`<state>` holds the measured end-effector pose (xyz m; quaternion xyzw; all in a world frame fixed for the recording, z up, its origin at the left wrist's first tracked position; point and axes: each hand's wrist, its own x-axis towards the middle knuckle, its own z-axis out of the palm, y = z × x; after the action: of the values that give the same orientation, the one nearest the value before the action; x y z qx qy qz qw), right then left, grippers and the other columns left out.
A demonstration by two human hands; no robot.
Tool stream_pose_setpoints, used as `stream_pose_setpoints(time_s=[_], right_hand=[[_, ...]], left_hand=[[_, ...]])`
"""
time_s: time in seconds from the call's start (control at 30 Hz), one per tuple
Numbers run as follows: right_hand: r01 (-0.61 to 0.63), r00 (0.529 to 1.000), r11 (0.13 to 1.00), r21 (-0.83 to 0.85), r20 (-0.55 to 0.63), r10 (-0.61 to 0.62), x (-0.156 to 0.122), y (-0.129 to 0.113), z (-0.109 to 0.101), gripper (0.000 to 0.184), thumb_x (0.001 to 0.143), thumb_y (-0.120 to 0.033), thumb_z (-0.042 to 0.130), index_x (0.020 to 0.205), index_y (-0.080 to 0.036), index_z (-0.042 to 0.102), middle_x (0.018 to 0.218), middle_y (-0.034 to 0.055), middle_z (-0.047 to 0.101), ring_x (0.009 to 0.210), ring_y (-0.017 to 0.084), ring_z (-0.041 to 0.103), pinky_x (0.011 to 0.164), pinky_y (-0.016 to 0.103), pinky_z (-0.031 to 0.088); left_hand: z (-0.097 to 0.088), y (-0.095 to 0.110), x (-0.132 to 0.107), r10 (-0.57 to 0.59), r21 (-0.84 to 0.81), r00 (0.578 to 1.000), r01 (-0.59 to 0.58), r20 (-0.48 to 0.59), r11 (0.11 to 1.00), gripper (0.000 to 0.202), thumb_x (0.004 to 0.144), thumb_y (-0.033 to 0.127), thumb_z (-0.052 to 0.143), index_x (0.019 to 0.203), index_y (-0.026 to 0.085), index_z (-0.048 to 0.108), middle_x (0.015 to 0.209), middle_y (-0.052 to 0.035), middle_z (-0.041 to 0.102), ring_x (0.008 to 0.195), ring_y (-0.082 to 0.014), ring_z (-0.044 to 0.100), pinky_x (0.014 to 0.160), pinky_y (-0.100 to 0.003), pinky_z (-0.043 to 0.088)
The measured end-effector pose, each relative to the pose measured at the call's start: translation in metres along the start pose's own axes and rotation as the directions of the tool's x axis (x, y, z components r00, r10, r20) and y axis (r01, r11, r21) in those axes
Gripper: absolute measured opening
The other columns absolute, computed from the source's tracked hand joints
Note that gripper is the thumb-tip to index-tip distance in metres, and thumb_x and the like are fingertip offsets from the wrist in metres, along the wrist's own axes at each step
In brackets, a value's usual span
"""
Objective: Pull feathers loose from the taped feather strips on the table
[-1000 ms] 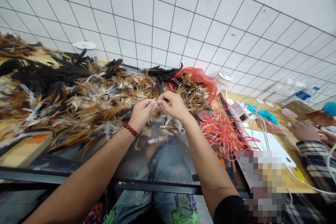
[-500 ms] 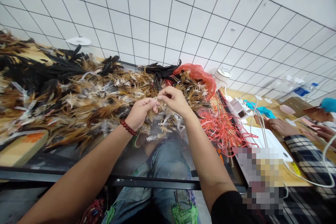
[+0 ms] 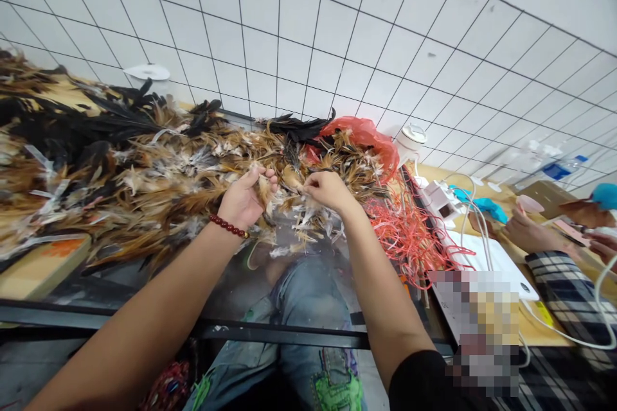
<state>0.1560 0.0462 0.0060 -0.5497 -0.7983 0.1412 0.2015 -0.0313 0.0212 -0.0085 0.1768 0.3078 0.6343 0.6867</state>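
Observation:
A wide heap of brown, black and white feathers (image 3: 144, 173) covers the glass tabletop (image 3: 144, 295). My left hand (image 3: 245, 196), with a red bead bracelet on the wrist, is curled round a small bunch of brown feathers (image 3: 264, 187). A little to its right, my right hand (image 3: 328, 191) pinches a feather (image 3: 292, 178) at the heap's near edge. The two hands are a short way apart.
A tangle of red elastic bands (image 3: 409, 231) lies right of the heap, with a red plastic bag (image 3: 366, 138) behind. Another person's hands (image 3: 530, 231) and checked sleeve (image 3: 563, 289) rest on the wooden table at the right, near white cables (image 3: 477, 237) and a white device (image 3: 436, 202). A tiled wall stands behind.
My hands were pinched together above the heap. They have since parted and dropped to the feathers, the left moving left and closing round a bunch.

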Motion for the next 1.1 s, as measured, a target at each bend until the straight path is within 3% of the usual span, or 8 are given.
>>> stream_pose_setpoints(time_s=[0.13, 0.27, 0.33, 0.47, 0.7, 0.87, 0.97, 1.1], right_hand=[[0.104, 0.992, 0.985, 0.138, -0.088, -0.092, -0.008, -0.004, -0.03, 0.017, 0.077, -0.015, 0.054, 0.083, -0.017, 0.07, 0.073, 0.0001, 0.068, 0.065, 0.011, 0.056, 0.068, 0.023, 0.041], [0.19, 0.967, 0.928, 0.32, 0.102, -0.233, -0.014, -0.01, -0.041, 0.014, 0.075, -0.013, 0.057, 0.081, -0.015, 0.07, 0.075, 0.0002, 0.069, 0.069, 0.011, 0.06, 0.069, 0.023, 0.043], [0.191, 0.953, 0.915, 0.355, 0.156, -0.259, -0.016, -0.014, -0.039, 0.017, 0.073, -0.011, 0.06, 0.085, -0.016, 0.07, 0.072, -0.001, 0.069, 0.067, 0.011, 0.061, 0.068, 0.022, 0.044], [0.232, 0.97, 0.938, 0.257, 0.018, -0.244, -0.013, -0.019, -0.029, 0.024, 0.073, -0.009, 0.058, 0.092, -0.018, 0.069, 0.073, -0.0019, 0.068, 0.069, 0.01, 0.061, 0.07, 0.022, 0.043], [0.272, 0.962, 0.933, 0.234, -0.045, -0.269, -0.008, -0.022, -0.017, 0.031, 0.074, -0.008, 0.056, 0.101, -0.019, 0.067, 0.076, -0.0019, 0.069, 0.07, 0.011, 0.062, 0.073, 0.023, 0.044], [0.232, 0.973, 0.915, 0.33, -0.084, -0.216, -0.005, -0.022, -0.011, 0.026, 0.073, -0.009, 0.057, 0.096, -0.017, 0.066, 0.073, -0.0025, 0.067, 0.068, 0.01, 0.06, 0.07, 0.021, 0.044], [0.189, 0.982, 0.875, 0.446, -0.067, -0.178, -0.005, -0.021, -0.009, 0.027, 0.074, -0.017, 0.061, 0.101, -0.016, 0.064, 0.076, -0.002, 0.065, 0.066, 0.009, 0.058, 0.066, 0.021, 0.044], [0.128, 0.967, 0.863, 0.489, 0.132, -0.218, -0.004, -0.018, -0.008, 0.023, 0.071, -0.024, 0.069, 0.092, -0.014, 0.067, 0.074, -0.0025, 0.063, 0.064, 0.008, 0.054, 0.062, 0.02, 0.041]], left_hand=[[-0.005, 0.0, 0.004, 0.036, 0.031, 0.999, -0.036, 0.02, 0.999, 0.014, 0.088, 0.018, 0.054, 0.074, 0.015, 0.058, 0.074, -0.002, 0.063, 0.065, -0.0097, 0.061, 0.062, -0.022, 0.052], [-0.005, -0.003, 0.004, 0.095, 0.159, 0.994, -0.101, 0.046, 0.982, 0.012, 0.082, 0.022, 0.063, 0.072, 0.014, 0.061, 0.076, -0.0052, 0.066, 0.069, -0.012, 0.063, 0.066, -0.025, 0.053], [-0.003, -0.006, 0.002, 0.09, 0.28, 0.993, -0.106, 0.071, 0.954, 0.014, 0.077, 0.024, 0.068, 0.071, 0.012, 0.064, 0.077, -0.0074, 0.068, 0.068, -0.0125, 0.063, 0.068, -0.025, 0.052], [-0.002, -0.014, -0.002, -0.012, 0.458, 0.989, -0.058, 0.148, 0.887, 0.022, 0.067, 0.031, 0.074, 0.068, 0.01, 0.068, 0.071, -0.0089, 0.07, 0.061, -0.014, 0.062, 0.062, -0.025, 0.05], [-0.005, -0.019, -0.002, -0.128, 0.551, 0.967, -0.015, 0.221, 0.834, 0.027, 0.06, 0.038, 0.079, 0.067, 0.012, 0.072, 0.068, -0.0097, 0.07, 0.065, -0.0189, 0.064, 0.064, -0.028, 0.05], [-0.007, -0.018, -0.004, -0.208, 0.65, 0.949, 0.005, 0.237, 0.76, 0.03, 0.059, 0.042, 0.08, 0.064, 0.014, 0.072, 0.062, -0.0085, 0.068, 0.054, -0.0168, 0.059, 0.053, -0.027, 0.046], [-0.005, -0.018, -0.004, -0.117, 0.626, 0.957, -0.08, 0.266, 0.775, 0.03, 0.059, 0.043, 0.079, 0.059, 0.015, 0.069, 0.065, -0.0084, 0.068, 0.061, -0.0172, 0.06, 0.057, -0.027, 0.047], [-0.002, -0.017, -0.004, 0.038, 0.544, 0.961, -0.188, 0.274, 0.818, 0.028, 0.06, 0.041, 0.079, 0.062, 0.015, 0.068, 0.068, -0.007, 0.067, 0.067, -0.0166, 0.06, 0.065, -0.027, 0.048]])
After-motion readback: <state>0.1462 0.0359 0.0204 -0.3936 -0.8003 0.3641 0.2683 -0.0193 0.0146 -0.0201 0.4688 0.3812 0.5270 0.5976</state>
